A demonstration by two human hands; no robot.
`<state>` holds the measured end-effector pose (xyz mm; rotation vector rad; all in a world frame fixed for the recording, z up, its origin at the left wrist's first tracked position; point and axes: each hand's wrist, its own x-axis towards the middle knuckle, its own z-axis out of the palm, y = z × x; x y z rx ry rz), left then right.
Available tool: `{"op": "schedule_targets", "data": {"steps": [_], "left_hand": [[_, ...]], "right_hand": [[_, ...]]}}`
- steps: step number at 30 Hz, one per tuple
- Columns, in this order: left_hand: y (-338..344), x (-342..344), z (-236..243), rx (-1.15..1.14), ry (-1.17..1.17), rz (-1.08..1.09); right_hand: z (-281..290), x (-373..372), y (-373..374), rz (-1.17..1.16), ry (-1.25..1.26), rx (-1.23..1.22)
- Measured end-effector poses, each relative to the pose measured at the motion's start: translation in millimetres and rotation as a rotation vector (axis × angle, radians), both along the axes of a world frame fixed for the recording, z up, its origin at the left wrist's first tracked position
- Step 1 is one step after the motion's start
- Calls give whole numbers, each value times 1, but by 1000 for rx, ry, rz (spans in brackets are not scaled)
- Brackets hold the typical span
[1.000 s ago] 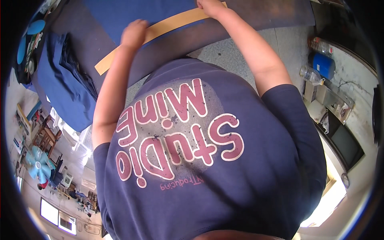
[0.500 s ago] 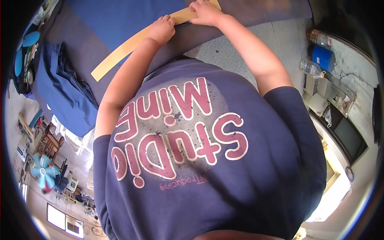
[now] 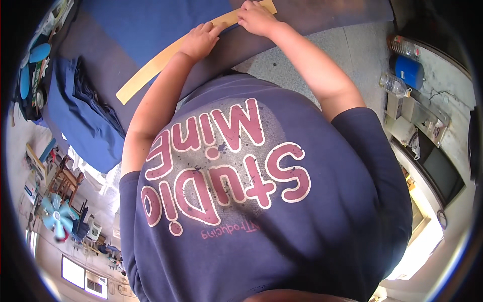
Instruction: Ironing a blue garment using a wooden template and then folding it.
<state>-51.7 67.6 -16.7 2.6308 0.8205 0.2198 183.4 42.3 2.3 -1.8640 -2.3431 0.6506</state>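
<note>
A long, flat yellow strip (image 3: 146,76) slants across blue cloth (image 3: 136,30) on a dark-covered table (image 3: 108,73). My left hand (image 3: 200,41) lies over the strip's middle, thumb apart from the bent fingers, pressing down on it. Close to the far right end, my right hand (image 3: 255,19) has its fingers curled over the strip and gripping it. Under the hands, the fingertips and the strip's near edge are partly hidden.
Folded dark blue cloth (image 3: 83,118) hangs over the table's left side. Speckled floor (image 3: 302,55) shows beyond the table's near edge. Plastic bottles (image 3: 395,85) and a blue container (image 3: 408,72) stand at the right. A light-blue fan (image 3: 57,216) is at the lower left.
My left hand has loosened slightly, its thumb and fingers now spread further apart on the strip. My right hand has shifted a little, while the strip stays almost where it was.
</note>
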Motion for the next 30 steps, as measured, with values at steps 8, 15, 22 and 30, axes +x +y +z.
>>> {"op": "schedule_targets", "data": {"steps": [8,15,22,30], "left_hand": [[7,2,9,108,269,-220],[4,18,24,-50,441,-135],[6,13,24,-132,348,-63],[2,9,17,-97,188,23]], "right_hand": [[1,-6,7,-15,-84,-38],[6,-17,12,-63,-137,-191],[16,-14,19,-30,-175,-253],[8,-5,2,5,25,2]]}}
